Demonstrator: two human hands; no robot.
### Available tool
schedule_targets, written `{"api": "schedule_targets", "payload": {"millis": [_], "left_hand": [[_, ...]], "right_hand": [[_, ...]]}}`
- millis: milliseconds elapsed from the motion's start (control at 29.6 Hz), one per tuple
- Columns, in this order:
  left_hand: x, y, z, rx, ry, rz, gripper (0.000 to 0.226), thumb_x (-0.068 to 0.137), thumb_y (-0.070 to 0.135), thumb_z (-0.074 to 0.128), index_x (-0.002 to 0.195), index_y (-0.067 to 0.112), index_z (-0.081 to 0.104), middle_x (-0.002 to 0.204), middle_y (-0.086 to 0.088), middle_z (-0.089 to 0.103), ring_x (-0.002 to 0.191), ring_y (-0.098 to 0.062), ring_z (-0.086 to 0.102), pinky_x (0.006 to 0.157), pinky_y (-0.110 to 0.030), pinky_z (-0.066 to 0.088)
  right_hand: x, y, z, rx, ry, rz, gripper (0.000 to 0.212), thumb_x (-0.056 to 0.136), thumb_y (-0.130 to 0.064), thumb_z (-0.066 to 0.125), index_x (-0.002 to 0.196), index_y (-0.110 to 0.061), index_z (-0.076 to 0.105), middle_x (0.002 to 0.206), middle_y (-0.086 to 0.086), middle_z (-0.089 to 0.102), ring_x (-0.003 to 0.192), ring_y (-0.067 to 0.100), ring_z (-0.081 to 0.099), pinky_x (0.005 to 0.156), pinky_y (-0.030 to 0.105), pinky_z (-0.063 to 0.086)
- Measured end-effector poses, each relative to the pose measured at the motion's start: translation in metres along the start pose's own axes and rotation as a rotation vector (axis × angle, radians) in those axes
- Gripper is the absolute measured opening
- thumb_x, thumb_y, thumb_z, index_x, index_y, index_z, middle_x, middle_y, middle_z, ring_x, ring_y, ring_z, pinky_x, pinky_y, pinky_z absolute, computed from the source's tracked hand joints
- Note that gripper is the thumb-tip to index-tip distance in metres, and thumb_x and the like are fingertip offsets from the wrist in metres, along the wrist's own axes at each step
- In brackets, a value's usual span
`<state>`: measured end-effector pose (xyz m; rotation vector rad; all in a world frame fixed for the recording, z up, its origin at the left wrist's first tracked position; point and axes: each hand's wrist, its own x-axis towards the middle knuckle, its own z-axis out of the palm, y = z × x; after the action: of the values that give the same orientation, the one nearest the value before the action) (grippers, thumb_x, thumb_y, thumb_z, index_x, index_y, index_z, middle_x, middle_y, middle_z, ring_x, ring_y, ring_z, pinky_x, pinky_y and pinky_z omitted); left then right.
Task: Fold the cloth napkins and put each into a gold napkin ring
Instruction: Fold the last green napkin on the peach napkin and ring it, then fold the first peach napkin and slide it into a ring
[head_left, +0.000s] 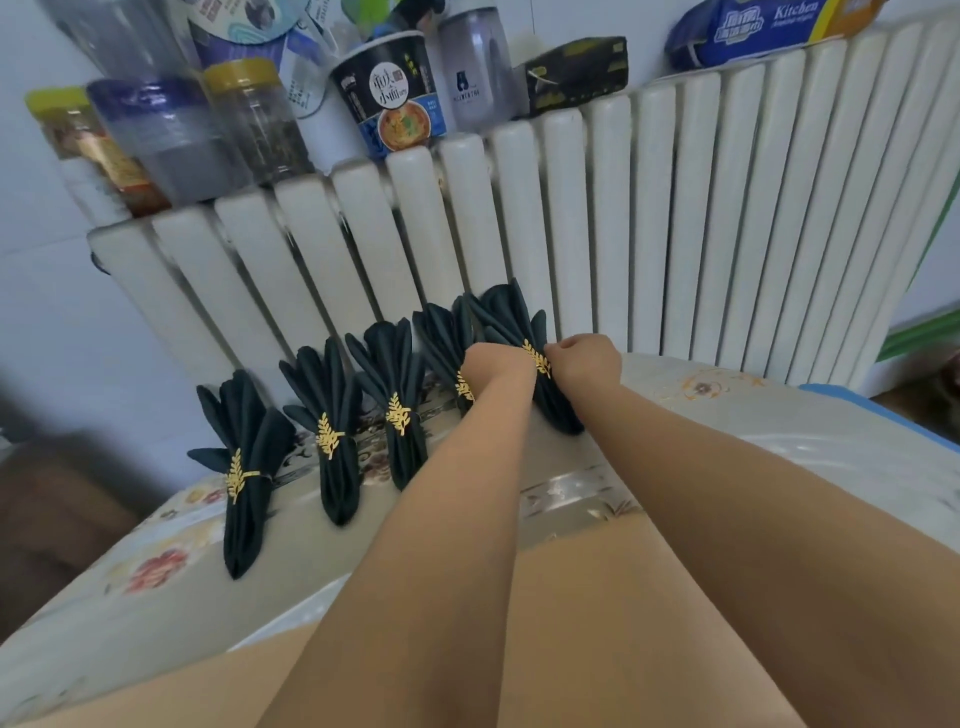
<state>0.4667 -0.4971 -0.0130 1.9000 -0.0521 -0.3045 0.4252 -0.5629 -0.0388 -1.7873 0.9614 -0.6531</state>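
Several dark green folded napkins lie in a row on the table (779, 415), each fanned at the top and held by a gold leaf-shaped ring. The leftmost napkin (244, 467) carries its gold ring (238, 475); two more napkins (332, 431) (395, 410) sit to its right. My left hand (493, 366) and my right hand (584, 358) are closed on either side of the rightmost napkin (511, 317), right at its gold ring (537, 358). My left wrist partly hides the neighbouring napkin (441, 332) and its ring (464, 389).
A white radiator (623, 218) stands directly behind the napkins. On its top sit jars (249, 119), a noodle cup (389, 93), a bottle and a blue pack (753, 31). The table has a floral cloth; its left edge drops off near a brown seat (52, 519).
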Motion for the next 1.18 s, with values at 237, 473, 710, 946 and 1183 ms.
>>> {"api": "schedule_targets", "payload": {"millis": [237, 473, 710, 946, 1183], "left_hand": [[-0.043, -0.007, -0.003, 0.153, -0.006, 0.056, 0.022, 0.095, 0.010, 0.051, 0.114, -0.001, 0.055, 0.116, -0.015, 0.062, 0.104, -0.030, 0.060, 0.072, -0.029, 0.043], [-0.126, -0.025, -0.053, 0.298, -0.048, 0.153, 0.032, 0.095, 0.009, 0.043, 0.123, -0.004, 0.051, 0.127, -0.017, 0.056, 0.114, -0.033, 0.054, 0.084, -0.035, 0.046], [-0.215, -0.063, -0.110, 0.321, -0.128, 0.208, 0.041, 0.097, 0.013, 0.041, 0.136, 0.007, 0.045, 0.137, -0.013, 0.049, 0.120, -0.029, 0.051, 0.097, -0.039, 0.045], [-0.317, -0.114, -0.163, 0.305, -0.160, 0.185, 0.040, 0.096, 0.013, 0.042, 0.136, 0.013, 0.045, 0.141, -0.005, 0.046, 0.127, -0.018, 0.046, 0.100, -0.026, 0.037], [-0.401, -0.150, -0.216, 0.318, -0.151, 0.239, 0.037, 0.093, 0.010, 0.045, 0.130, 0.013, 0.051, 0.134, -0.005, 0.052, 0.115, -0.015, 0.053, 0.091, -0.018, 0.036]], "right_hand": [[-0.037, 0.004, -0.015, -0.009, -0.076, -0.067, 0.028, 0.094, -0.016, 0.046, 0.106, -0.007, 0.069, 0.100, 0.011, 0.069, 0.093, 0.025, 0.060, 0.075, 0.025, 0.042], [-0.120, -0.009, -0.061, -0.075, -0.071, -0.178, 0.029, 0.093, -0.012, 0.046, 0.116, -0.008, 0.064, 0.106, 0.010, 0.068, 0.096, 0.024, 0.060, 0.079, 0.025, 0.042], [-0.218, 0.000, -0.100, -0.046, -0.156, -0.177, 0.031, 0.095, -0.016, 0.049, 0.122, -0.011, 0.061, 0.116, 0.005, 0.065, 0.104, 0.015, 0.057, 0.082, 0.017, 0.037], [-0.331, 0.027, -0.124, -0.149, -0.265, -0.225, 0.029, 0.095, -0.020, 0.051, 0.122, -0.015, 0.062, 0.119, 0.000, 0.065, 0.108, 0.014, 0.059, 0.084, 0.014, 0.036], [-0.428, 0.038, -0.155, -0.186, -0.341, -0.279, 0.028, 0.093, -0.020, 0.055, 0.118, -0.016, 0.065, 0.117, -0.001, 0.066, 0.104, 0.012, 0.060, 0.084, 0.013, 0.036]]}}
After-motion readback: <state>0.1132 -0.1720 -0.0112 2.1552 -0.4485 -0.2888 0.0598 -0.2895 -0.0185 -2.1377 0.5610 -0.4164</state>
